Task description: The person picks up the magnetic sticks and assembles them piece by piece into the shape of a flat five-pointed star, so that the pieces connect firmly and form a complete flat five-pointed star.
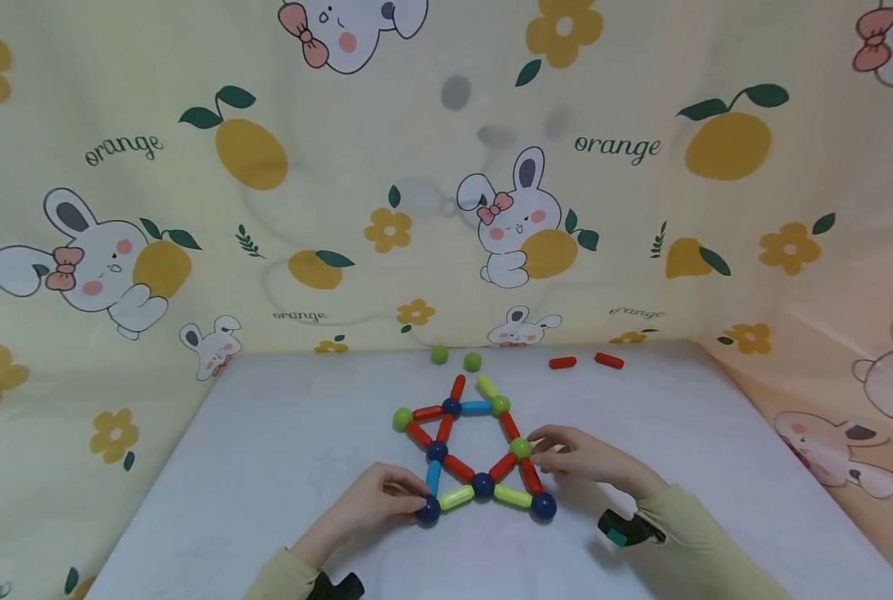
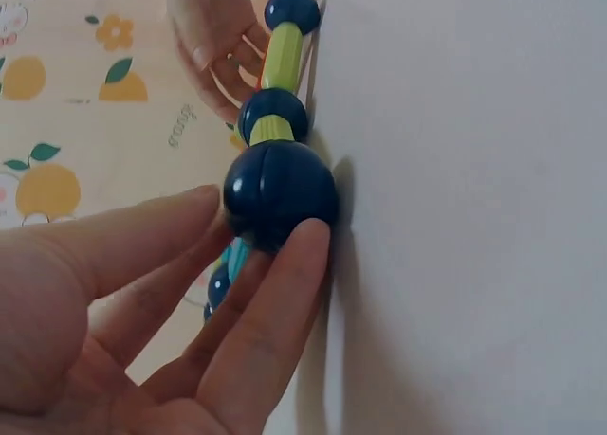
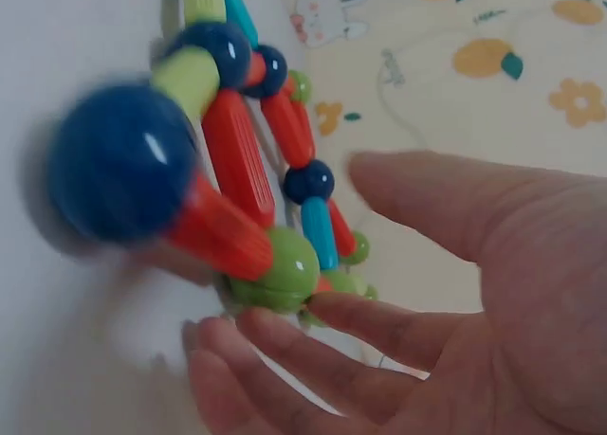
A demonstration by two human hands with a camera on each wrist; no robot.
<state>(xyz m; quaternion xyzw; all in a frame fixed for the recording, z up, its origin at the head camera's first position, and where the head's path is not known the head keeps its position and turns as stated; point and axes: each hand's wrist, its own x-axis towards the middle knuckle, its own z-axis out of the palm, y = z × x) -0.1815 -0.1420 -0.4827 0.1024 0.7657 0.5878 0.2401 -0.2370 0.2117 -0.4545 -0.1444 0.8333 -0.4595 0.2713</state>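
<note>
A flat frame of toy building rods and balls lies on the white table, its red, blue and yellow-green rods joined by dark blue and green balls. At its near-left corner, my left hand pinches a dark blue ball between thumb and fingers. My right hand is at the frame's right side, fingers loosely spread by a green ball. In the right wrist view its fingertips are at that ball, while the thumb stands apart. Whether they touch is unclear. A dark blue ball forms the near-right corner.
Two loose green balls lie at the table's back edge, by the printed cloth backdrop. Two loose red rods lie farther right along that edge. A red rod and a yellow-green rod stick out from the frame's far side.
</note>
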